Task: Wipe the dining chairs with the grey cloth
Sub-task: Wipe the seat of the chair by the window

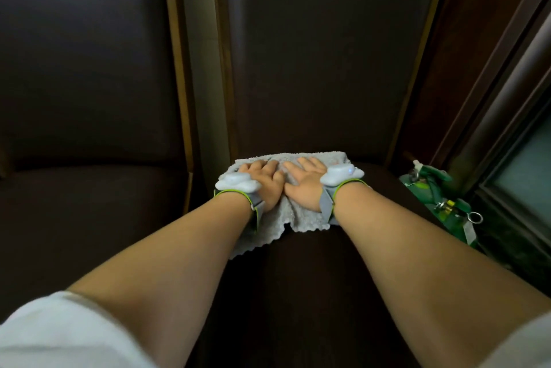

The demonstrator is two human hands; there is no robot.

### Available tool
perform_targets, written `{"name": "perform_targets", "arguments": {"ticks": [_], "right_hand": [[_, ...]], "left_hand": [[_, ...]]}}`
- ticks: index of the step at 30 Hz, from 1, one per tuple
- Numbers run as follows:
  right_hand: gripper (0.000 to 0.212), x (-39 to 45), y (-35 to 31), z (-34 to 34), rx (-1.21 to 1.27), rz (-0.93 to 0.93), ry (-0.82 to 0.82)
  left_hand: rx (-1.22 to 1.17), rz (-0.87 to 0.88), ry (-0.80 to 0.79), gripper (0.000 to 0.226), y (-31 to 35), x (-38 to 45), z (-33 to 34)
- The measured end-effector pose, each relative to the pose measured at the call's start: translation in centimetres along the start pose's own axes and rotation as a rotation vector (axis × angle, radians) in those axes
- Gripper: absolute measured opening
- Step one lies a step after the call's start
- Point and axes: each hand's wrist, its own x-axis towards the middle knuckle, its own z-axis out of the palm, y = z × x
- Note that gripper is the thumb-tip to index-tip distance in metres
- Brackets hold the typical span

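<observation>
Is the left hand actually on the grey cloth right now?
Touching. The head view shows the left hand lying flat on the grey cloth, fingers straight, with cloth showing all around it.

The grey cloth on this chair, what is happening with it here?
A person is wiping a dark dining chair. Both the left hand and the right hand press flat on the grey cloth, which lies on the seat close to the backrest. A second chair stands to the left.
</observation>
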Motion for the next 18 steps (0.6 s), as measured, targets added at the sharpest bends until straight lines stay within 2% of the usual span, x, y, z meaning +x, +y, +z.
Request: {"name": "perform_targets", "arguments": {"ticks": [4,6,8,11,12,14,18], "right_hand": [[0.066,3.4,0.8,0.7,0.000,-0.010,0.018],[0.077,4.3,1.0,1.0,0.036,0.006,0.005],[0.093,4.1,1.0,1.1,0.076,0.044,0.071],[0.065,3.2,0.7,0.8,0.015,-0.022,0.059],[0.063,2.9,0.5,0.6,0.013,-0.012,0.065],[0.072,2.6,0.4,0.3,0.026,0.045,0.076],[0.084,3.0,0.2,1.8,0.016,0.113,0.018]], "left_hand": [[-0.075,-0.088,0.076,0.055,-0.6,2.1,-0.2],[-0.074,-0.095,0.066,0.057,-0.8,2.8,0.0],[-0.084,-0.099,0.090,0.065,-0.8,3.0,0.6],[-0.170,-0.152,0.108,0.066,-0.6,2.4,0.6],[-0.157,-0.154,0.086,0.067,-0.5,2.1,0.3],[-0.118,-0.172,0.028,0.069,0.0,1.1,-0.8],[-0.120,-0.262,0.011,0.051,1.4,-1.4,-2.3]]}}
